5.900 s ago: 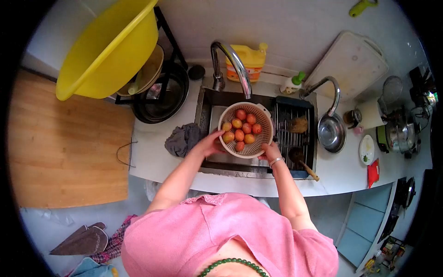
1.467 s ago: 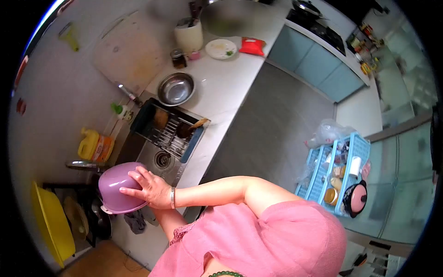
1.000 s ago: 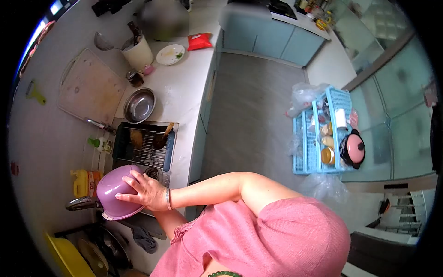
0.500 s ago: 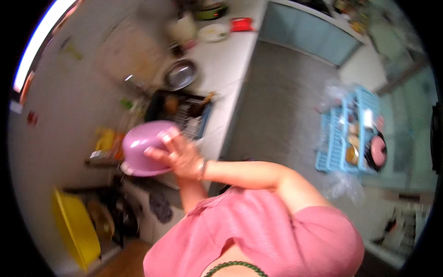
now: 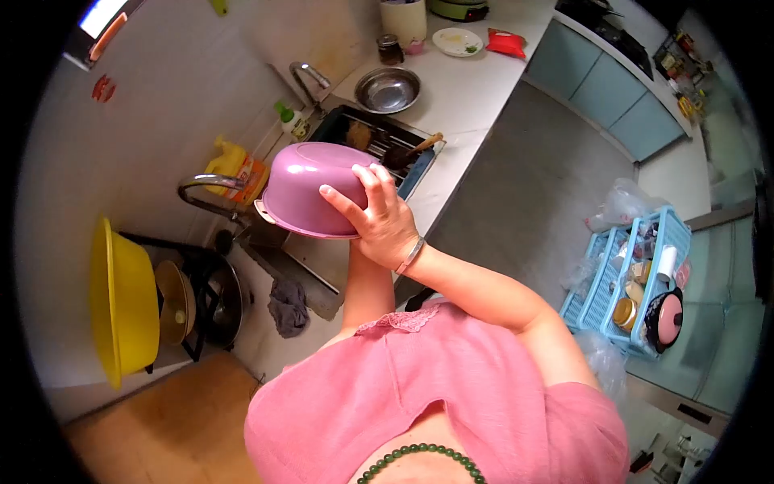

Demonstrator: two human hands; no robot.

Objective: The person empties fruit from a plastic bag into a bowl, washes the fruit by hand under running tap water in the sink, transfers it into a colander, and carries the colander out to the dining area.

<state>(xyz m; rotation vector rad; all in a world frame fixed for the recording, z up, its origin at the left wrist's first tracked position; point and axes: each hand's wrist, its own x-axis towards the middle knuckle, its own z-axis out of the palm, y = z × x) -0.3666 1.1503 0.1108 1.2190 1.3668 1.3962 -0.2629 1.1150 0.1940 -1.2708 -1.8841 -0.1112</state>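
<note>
A purple bowl [image 5: 310,189] is tilted on its side above the sink, its outer bottom turned up toward the camera. My right hand [image 5: 380,216] is spread against its right side, fingers apart on the purple surface, with a bracelet at the wrist. My left forearm [image 5: 368,282] passes below my right wrist, and my left hand is hidden behind the bowl. A pale handle tab [image 5: 264,211] juts from the bowl's lower left rim. Whatever lies inside the bowl cannot be seen.
A curved faucet [image 5: 211,184] stands left of the bowl, near a yellow jug [image 5: 230,161]. Beyond are a drying rack [image 5: 423,173] and a metal bowl [image 5: 388,89]. A grey cloth [image 5: 288,308] lies by the sink. At left is a yellow basin [image 5: 133,302]; at right, a blue shelf [image 5: 601,278].
Earlier both hands held a pale colander of red fruit; now a purple bowl is in view and the fruit is not visible. Lately the view has turned, with my right hand still on the bowl.
</note>
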